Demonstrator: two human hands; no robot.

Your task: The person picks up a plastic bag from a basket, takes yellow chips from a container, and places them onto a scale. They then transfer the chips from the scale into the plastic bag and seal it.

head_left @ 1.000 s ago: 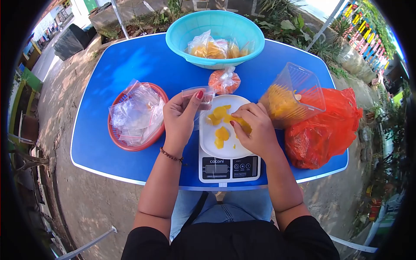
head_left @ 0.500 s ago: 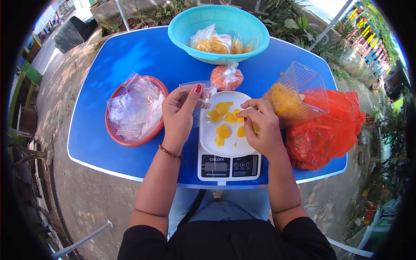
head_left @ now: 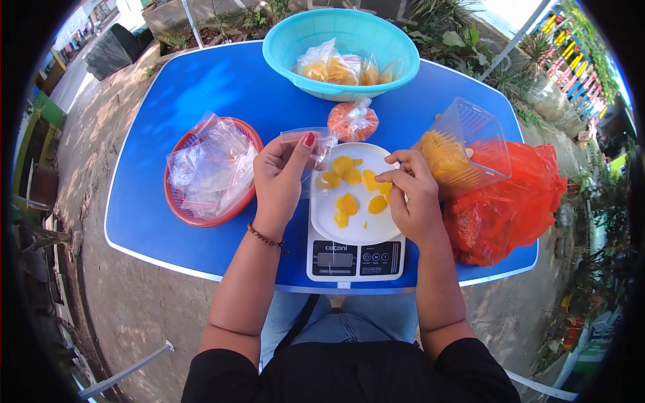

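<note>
While my left hand (head_left: 282,178) pinches a small clear zip bag (head_left: 310,142) by its mouth, held open and empty-looking just past the scale's left edge, my right hand (head_left: 413,196) has thumb and forefinger pinched on one yellow chip (head_left: 385,189). More loose chips (head_left: 347,202) are thin, yellow-orange and irregular, scattered on the white platter of the digital kitchen scale (head_left: 355,258). A tilted clear tub of chips (head_left: 463,151) is just right of it, against a red plastic bag (head_left: 504,211). Blue table (head_left: 201,87).
</note>
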